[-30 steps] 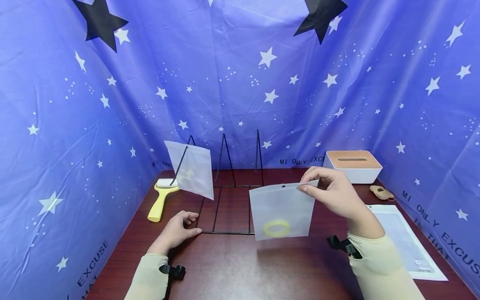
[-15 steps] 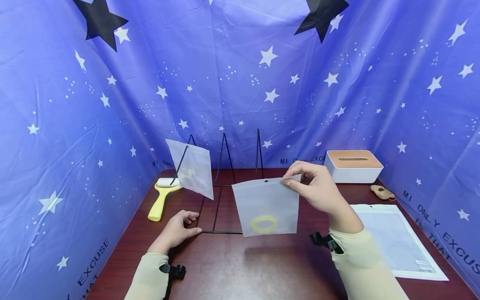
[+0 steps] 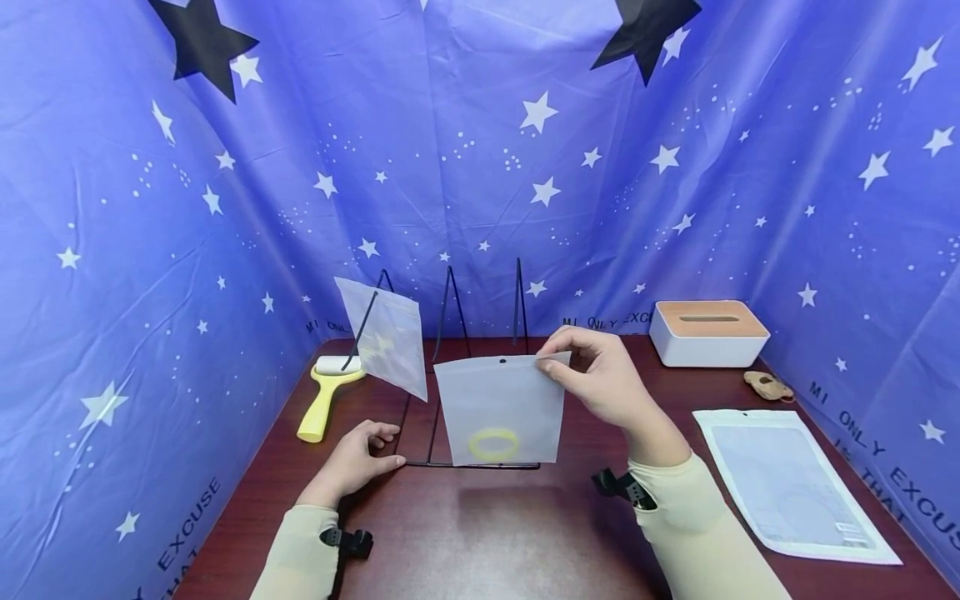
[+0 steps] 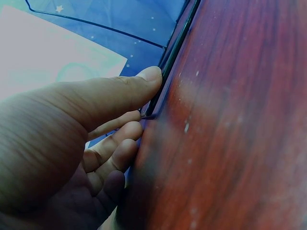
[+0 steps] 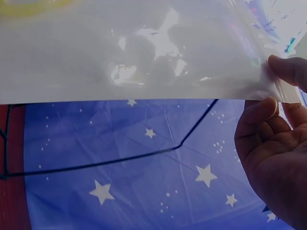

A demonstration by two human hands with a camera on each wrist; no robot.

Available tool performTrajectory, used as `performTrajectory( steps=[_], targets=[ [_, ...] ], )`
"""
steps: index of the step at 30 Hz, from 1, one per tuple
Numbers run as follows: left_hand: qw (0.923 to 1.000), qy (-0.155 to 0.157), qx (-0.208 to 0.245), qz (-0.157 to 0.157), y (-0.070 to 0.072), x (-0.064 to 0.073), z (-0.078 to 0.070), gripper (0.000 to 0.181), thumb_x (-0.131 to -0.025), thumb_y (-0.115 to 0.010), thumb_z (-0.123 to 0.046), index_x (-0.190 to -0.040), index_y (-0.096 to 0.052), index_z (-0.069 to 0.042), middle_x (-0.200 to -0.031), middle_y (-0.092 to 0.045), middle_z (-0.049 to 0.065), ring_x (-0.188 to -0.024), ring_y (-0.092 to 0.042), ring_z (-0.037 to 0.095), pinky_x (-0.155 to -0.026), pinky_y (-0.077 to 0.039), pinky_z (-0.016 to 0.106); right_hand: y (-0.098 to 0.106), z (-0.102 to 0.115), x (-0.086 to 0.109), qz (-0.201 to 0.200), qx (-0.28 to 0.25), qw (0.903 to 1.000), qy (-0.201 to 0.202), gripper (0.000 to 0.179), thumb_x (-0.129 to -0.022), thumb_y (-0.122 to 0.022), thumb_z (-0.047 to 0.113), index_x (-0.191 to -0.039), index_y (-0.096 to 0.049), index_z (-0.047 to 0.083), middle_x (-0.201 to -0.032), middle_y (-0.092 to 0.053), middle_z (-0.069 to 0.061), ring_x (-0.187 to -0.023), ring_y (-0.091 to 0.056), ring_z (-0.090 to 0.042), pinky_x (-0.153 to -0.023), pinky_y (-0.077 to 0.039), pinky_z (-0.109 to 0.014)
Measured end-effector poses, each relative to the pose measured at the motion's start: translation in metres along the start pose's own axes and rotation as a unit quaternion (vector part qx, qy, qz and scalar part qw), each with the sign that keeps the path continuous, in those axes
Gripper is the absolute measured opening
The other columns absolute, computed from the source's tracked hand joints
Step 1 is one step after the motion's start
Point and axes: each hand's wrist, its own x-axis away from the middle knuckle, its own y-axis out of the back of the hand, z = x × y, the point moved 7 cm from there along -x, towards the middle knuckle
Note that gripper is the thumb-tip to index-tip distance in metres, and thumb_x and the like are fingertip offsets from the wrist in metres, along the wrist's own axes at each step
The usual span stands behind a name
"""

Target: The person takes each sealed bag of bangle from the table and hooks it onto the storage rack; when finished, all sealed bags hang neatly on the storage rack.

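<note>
My right hand [image 3: 600,379] pinches the top right corner of a frosted white pouch [image 3: 502,400]. A yellow ring [image 3: 493,431] shows through near its bottom, and a small hole sits in the middle of its top edge. The pouch hangs upright in front of a black wire rack [image 3: 420,464], hiding part of it. At the rack's front left corner my left hand [image 3: 351,462] holds the wire between thumb and fingers; the left wrist view shows the thumb [image 4: 148,75] against the bar. A second frosted pouch [image 3: 393,342] hangs on the rack's left prong.
A yellow-handled lint roller [image 3: 318,408] lies left of the rack. To the right are a white tissue box with a wooden lid [image 3: 708,342], a small tan object [image 3: 767,386] and a large flat white-edged pouch [image 3: 795,483]. Blue starry cloth [image 3: 480,167] surrounds the table.
My right hand has carried the pouch with the yellow ring leftward, from the rack's right side to in front of its middle. The left hand stays at the rack's corner.
</note>
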Motion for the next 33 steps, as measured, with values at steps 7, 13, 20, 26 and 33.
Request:
performTrajectory(
  steps=[7,13,20,26,33],
  targets=[
    [1.0,-0.001,-0.004,-0.004,0.001,0.001,0.0,0.048,-0.08,-0.094,-0.023,-0.123,-0.074,-0.012,-0.105,-0.066,-0.002,-0.099,-0.062,0.018,-0.092,-0.052,0.043,-0.009,-0.003,-0.002,-0.029,-0.01,0.9995,-0.006,0.009,-0.091,-0.079,0.0,-0.096,-0.078,0.008,-0.088,-0.07,-0.01,-0.062,-0.05,-0.018,-0.053,-0.04,-0.026],
    [1.0,0.0,-0.004,-0.003,0.0,0.0,0.002,0.048,-0.081,-0.094,-0.023,-0.123,-0.074,-0.013,-0.106,-0.065,-0.003,-0.1,-0.062,0.018,-0.093,-0.052,0.044,-0.015,-0.004,-0.001,-0.04,-0.028,0.9988,0.004,0.013,-0.089,-0.079,-0.004,-0.095,-0.078,0.007,-0.087,-0.069,-0.011,-0.061,-0.049,-0.017,-0.052,-0.04,-0.026],
    [1.0,-0.007,-0.005,-0.002,0.0,-0.001,0.001,0.048,-0.081,-0.094,-0.023,-0.123,-0.074,-0.012,-0.105,-0.065,-0.003,-0.099,-0.062,0.016,-0.093,-0.052,0.044,-0.021,-0.003,0.0,-0.057,-0.051,0.9965,0.033,0.016,-0.086,-0.079,-0.009,-0.094,-0.078,0.004,-0.087,-0.069,-0.013,-0.064,-0.052,-0.018,-0.052,-0.041,-0.025],
    [1.0,-0.004,-0.004,-0.004,0.0,0.0,0.001,0.048,-0.08,-0.094,-0.022,-0.122,-0.074,-0.011,-0.105,-0.065,-0.002,-0.098,-0.062,0.017,-0.092,-0.052,0.044,-0.025,-0.005,0.0,-0.085,-0.073,0.9925,0.048,0.016,-0.085,-0.079,-0.013,-0.094,-0.078,0.0,-0.088,-0.07,-0.017,-0.066,-0.054,-0.017,-0.053,-0.041,-0.024],
    [0.9999,-0.009,0.0,0.004,0.002,-0.001,0.0,0.049,-0.081,-0.093,-0.025,-0.124,-0.074,-0.012,-0.106,-0.065,-0.002,-0.099,-0.062,0.017,-0.092,-0.052,0.043,-0.03,-0.005,-0.002,-0.11,-0.053,0.9904,0.065,0.016,-0.084,-0.081,-0.012,-0.094,-0.079,0.001,-0.088,-0.072,-0.014,-0.059,-0.049,-0.014,-0.05,-0.038,-0.024]
  ],
)
